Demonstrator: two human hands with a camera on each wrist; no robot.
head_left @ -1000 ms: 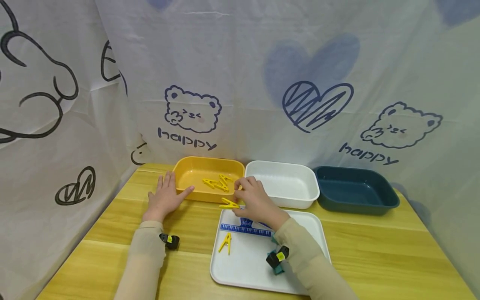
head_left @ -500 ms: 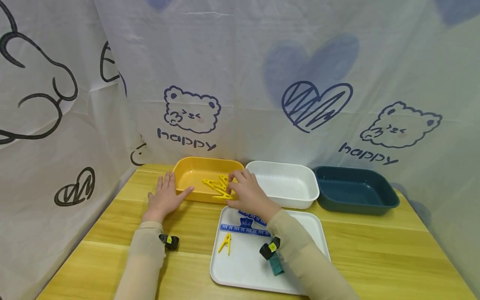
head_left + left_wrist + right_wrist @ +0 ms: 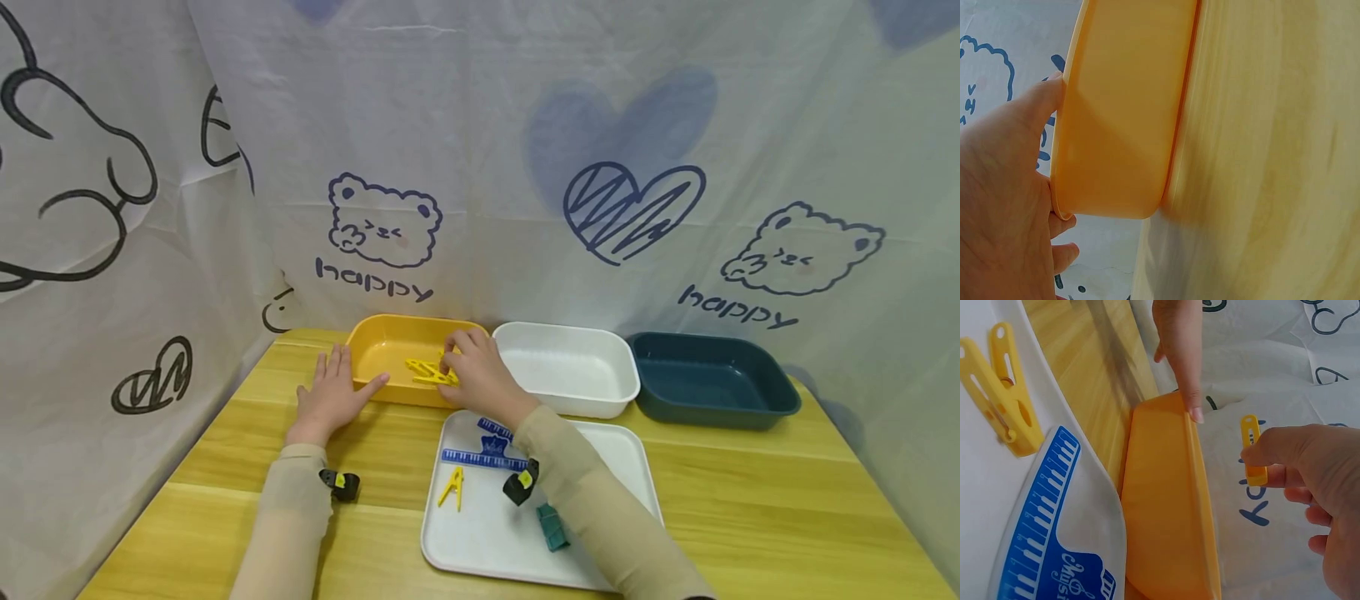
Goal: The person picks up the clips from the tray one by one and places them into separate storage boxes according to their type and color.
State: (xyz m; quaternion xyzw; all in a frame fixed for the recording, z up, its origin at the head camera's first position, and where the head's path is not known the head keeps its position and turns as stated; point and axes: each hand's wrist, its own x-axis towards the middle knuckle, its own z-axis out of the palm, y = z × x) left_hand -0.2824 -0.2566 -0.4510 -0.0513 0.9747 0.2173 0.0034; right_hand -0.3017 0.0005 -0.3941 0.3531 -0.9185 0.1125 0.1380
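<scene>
Over the right part of the yellow bin (image 3: 405,392), my right hand (image 3: 487,379) pinches a yellow clothespin (image 3: 1252,450) between thumb and fingers, seen best in the right wrist view. Several yellow clothespins (image 3: 426,372) lie in that bin beside the fingertips. My left hand (image 3: 330,398) rests at the bin's left end with its fingers spread and the thumb on the front rim. On the white tray (image 3: 487,533) are another yellow clothespin (image 3: 452,488), blue clips with a piano-key pattern (image 3: 480,458) and a dark green clip (image 3: 552,527).
A white bin (image 3: 573,367) stands right of the yellow one, and a dark teal bin (image 3: 712,379) right of that. My right forearm (image 3: 600,508) crosses over the tray. A printed white cloth (image 3: 495,250) hangs behind the wooden table (image 3: 765,508).
My right hand has moved left and away from me, from above the tray's back edge to over the yellow bin, carrying the clothespin. My left hand has stayed in place.
</scene>
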